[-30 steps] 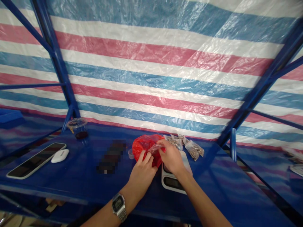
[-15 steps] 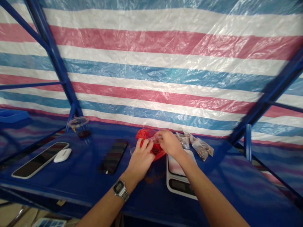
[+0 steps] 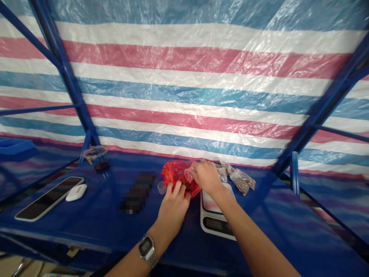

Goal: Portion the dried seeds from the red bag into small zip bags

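Note:
A crumpled red plastic bag (image 3: 175, 175) lies on the blue table (image 3: 95, 219) near the middle. My left hand (image 3: 172, 207), with a watch on the wrist, rests against the bag's near side with its fingers spread on it. My right hand (image 3: 205, 177) is closed in a pinch on a small clear plastic bag (image 3: 188, 172) held over the red bag's right edge. A white digital scale (image 3: 215, 215) sits just under my right wrist. Small clear packets of brown bits (image 3: 239, 180) lie behind the scale.
A dark phone (image 3: 137, 192) lies left of the red bag. Farther left are a long phone (image 3: 47, 198), a white earbud case (image 3: 76, 192) and a clear cup with a dark bottom (image 3: 96, 157). A striped tarp (image 3: 184, 84) and blue frame bars (image 3: 72, 84) close off the back.
My left hand has dropped from the small clear bag to the red bag's near side. My right hand keeps its pinch on the clear bag and has lowered slightly.

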Demonstrator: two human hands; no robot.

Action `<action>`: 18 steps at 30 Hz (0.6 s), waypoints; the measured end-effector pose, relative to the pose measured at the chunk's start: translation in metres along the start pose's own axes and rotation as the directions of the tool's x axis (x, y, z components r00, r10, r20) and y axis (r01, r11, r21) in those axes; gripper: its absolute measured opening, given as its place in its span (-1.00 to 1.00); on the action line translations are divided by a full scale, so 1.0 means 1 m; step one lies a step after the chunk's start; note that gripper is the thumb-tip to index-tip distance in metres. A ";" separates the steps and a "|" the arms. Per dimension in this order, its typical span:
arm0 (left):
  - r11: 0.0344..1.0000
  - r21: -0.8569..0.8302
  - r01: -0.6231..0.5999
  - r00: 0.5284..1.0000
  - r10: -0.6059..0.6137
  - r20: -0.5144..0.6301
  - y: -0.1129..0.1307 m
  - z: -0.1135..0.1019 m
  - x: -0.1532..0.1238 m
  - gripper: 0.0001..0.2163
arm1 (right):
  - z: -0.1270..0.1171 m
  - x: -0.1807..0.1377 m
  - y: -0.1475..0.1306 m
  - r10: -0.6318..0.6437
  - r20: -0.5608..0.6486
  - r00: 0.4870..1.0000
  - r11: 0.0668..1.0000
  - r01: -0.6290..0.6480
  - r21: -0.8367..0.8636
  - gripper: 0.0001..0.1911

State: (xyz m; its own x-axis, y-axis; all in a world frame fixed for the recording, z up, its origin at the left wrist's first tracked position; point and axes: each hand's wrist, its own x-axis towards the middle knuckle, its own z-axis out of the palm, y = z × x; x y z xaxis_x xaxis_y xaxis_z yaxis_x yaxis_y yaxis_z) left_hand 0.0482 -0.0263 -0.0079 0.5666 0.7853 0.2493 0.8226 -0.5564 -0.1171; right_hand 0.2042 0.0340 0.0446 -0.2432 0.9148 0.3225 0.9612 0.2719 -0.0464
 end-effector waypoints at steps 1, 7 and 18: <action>1.000 -0.004 -0.003 1.000 0.004 0.020 0.000 0.000 0.002 -0.77 | 0.000 0.000 0.002 -0.007 -0.002 1.000 1.000 0.007 0.018 -0.65; 1.000 -0.027 -0.014 1.000 0.014 0.017 -0.004 -0.001 0.008 -0.80 | 0.002 -0.006 0.004 0.067 -0.034 0.997 0.991 -0.063 0.118 -0.76; 1.000 -0.006 0.028 0.970 -0.029 -0.243 -0.008 0.008 -0.003 -0.65 | -0.006 -0.024 0.063 0.348 -0.125 0.929 0.726 -0.183 0.663 -0.60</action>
State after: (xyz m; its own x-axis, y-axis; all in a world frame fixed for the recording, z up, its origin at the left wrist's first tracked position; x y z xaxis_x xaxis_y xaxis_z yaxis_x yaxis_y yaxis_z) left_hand 0.0399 -0.0221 -0.0156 0.5140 0.7117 0.4789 0.8381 -0.5354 -0.1040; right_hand 0.2711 0.0274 0.0399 0.1247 0.9073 0.4017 0.6564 0.2281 -0.7191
